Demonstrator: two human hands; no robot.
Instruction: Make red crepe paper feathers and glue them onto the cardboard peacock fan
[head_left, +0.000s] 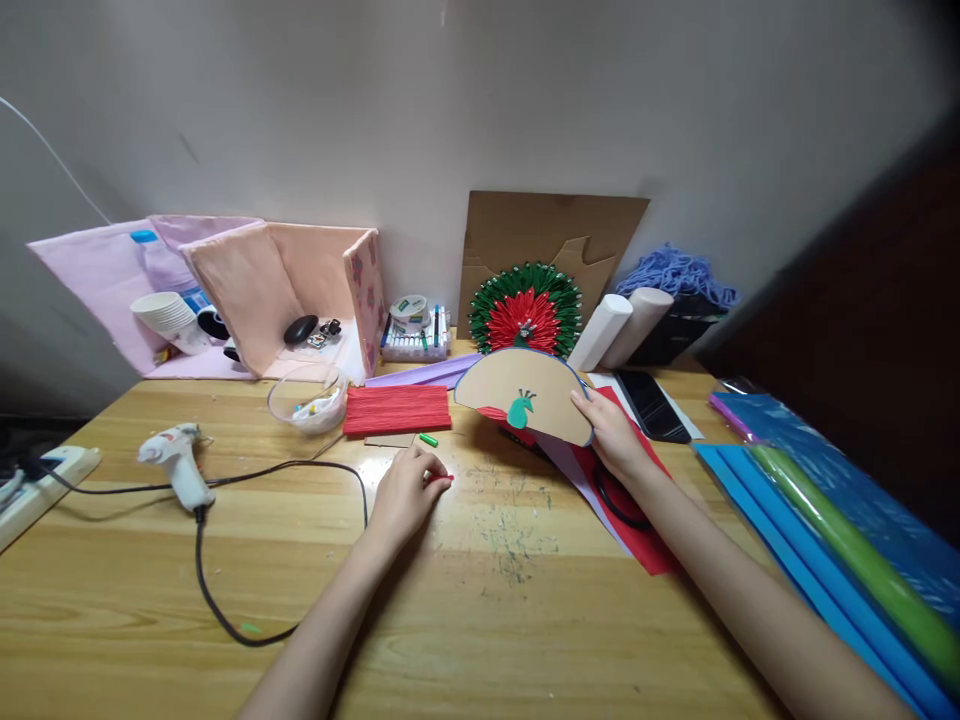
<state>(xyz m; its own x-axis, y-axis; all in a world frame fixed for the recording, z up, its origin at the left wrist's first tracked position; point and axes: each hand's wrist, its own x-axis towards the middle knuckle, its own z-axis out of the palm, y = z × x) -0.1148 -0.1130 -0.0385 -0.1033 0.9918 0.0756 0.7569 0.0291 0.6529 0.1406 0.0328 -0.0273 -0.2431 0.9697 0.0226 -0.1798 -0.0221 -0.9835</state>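
My right hand [609,428] grips the right edge of a fan-shaped piece of cardboard [487,385], holding it tilted above the table. A green paper peacock cutout [519,408] sits on the cardboard's face, and its rim is edged in blue. Low over the wooden table, my left hand [405,492] is closed, with a small red piece [442,480] showing at its fingertips; most of it is hidden. Just beyond that hand are a green marker cap [428,440] and a bundle of red crepe paper strips [397,409].
A glue gun [178,465] with a trailing black cord lies at left, near a power strip [49,490]. Behind stand a clear bowl [309,400], a marker box [415,340] and a red-green peacock craft [525,305]. Red sheets, a phone [651,405] and blue rolls [795,560] are at right.
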